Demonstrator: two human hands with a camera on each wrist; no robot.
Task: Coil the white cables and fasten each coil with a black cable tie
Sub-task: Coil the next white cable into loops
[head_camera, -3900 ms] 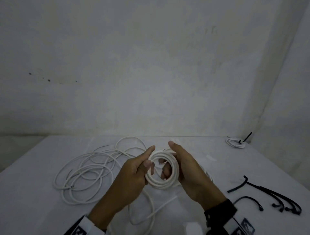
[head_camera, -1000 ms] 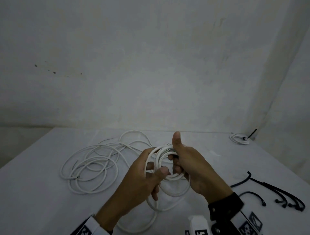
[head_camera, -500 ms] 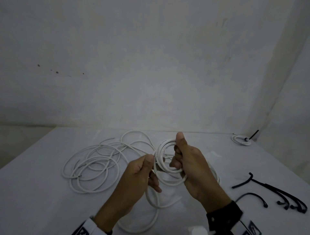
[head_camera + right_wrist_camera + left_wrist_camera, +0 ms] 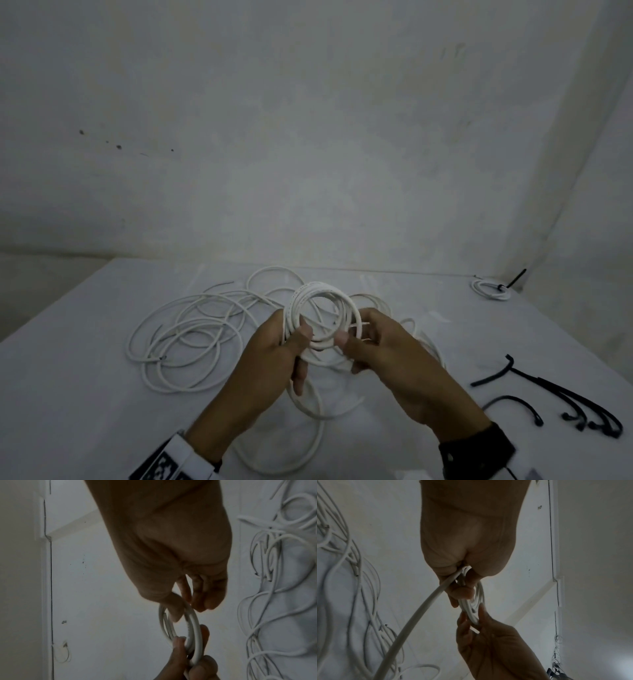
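Head view: coil [image 4: 320, 318] of white cable held upright above the desk [image 4: 68, 394], my left hand [image 4: 274, 349] clamped on its lower left arc with thumb over the turns, my right hand [image 4: 380, 346] pinching its lower right arc between thumb and fingers. Free tail [image 4: 308, 428] loops on the desk below the coil; loose cables [image 4: 185, 339] lie left of it, black cable ties [image 4: 565, 397] well to its right, one finished coil [image 4: 490, 289] far right and behind. Risk, as I judge it: the turns look springy and not aligned, so easing either grip to fetch a tie could let them spring apart; the tail could also snag on the loose cables left of the coil. Left wrist view: my left hand closed round several turns, tail running out below the coil [image 4: 471, 599], right-hand fingertips [image 4: 482, 609] pinching its far edge. Right wrist view: thumb and forefinger of my right hand [image 4: 181, 601] nip the top of the coil [image 4: 188, 626], other fingers half curled and free; left-hand fingers [image 4: 178, 646] grip the coil's bottom. A weak two-finger pinch, likeliest to slip.
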